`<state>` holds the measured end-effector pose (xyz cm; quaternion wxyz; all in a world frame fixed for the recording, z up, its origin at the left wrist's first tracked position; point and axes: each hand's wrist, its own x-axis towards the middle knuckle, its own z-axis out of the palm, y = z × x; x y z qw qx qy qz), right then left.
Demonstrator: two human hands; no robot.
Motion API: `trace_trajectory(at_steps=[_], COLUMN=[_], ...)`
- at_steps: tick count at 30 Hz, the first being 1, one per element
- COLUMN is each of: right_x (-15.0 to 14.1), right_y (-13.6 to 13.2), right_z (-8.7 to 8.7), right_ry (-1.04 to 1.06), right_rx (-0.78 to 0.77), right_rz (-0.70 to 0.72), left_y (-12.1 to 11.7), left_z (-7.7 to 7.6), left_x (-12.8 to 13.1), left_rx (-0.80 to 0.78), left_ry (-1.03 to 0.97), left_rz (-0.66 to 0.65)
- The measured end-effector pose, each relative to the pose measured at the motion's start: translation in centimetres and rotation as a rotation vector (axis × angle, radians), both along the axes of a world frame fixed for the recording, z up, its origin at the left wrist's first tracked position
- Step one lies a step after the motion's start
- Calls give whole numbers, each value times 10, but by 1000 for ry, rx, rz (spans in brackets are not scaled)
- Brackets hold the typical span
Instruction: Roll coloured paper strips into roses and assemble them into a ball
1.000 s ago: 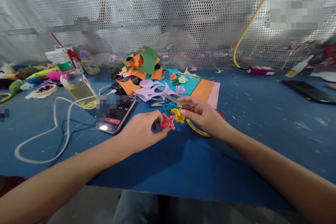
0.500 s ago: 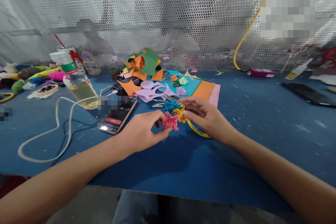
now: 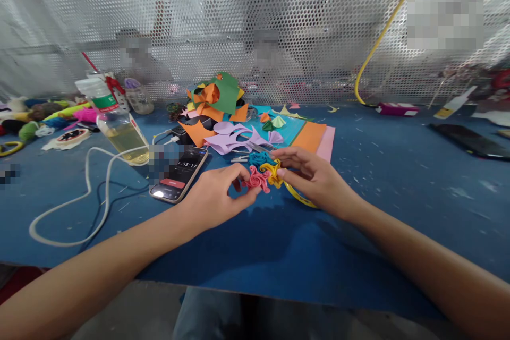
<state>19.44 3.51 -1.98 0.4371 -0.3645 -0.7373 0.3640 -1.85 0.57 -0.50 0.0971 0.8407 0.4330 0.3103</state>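
Note:
Between the thumb and fingers of my left hand (image 3: 223, 191) is a pink paper flower (image 3: 257, 179) with a spiral centre and curled petals. My right hand (image 3: 316, 176) pinches a yellow paper flower (image 3: 273, 172) at its right side. The two flowers sit side by side, edges meeting or nearly so. Just behind them is a blue curled paper flower (image 3: 261, 159). A yellow ring-like band (image 3: 299, 196) curves out below my right hand, partly hidden by it. Scissors (image 3: 257, 144) lie behind the flowers, their handles out of sight.
Cut paper scraps (image 3: 225, 95) heap up behind my hands, beside orange and pink sheets (image 3: 311, 138). On the left are a phone (image 3: 179, 172), a looped white cable (image 3: 103, 196) and a tilted bottle (image 3: 119, 122). A dark phone (image 3: 470, 141) lies on the right.
The pink flower has turned slightly and shifted a little up and left in my left hand. My right hand stays nearly still at the yellow flower.

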Motion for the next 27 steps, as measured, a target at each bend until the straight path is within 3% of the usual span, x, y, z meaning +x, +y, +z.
trace_trajectory(at_steps=[27], right_x=[-1], right_y=[-6], right_z=[4], right_ry=[-10], right_rx=[-17], right_rz=[28], left_y=[0], left_z=[0], left_x=[0], left_rx=[35], left_ry=[-2], left_rz=[1])
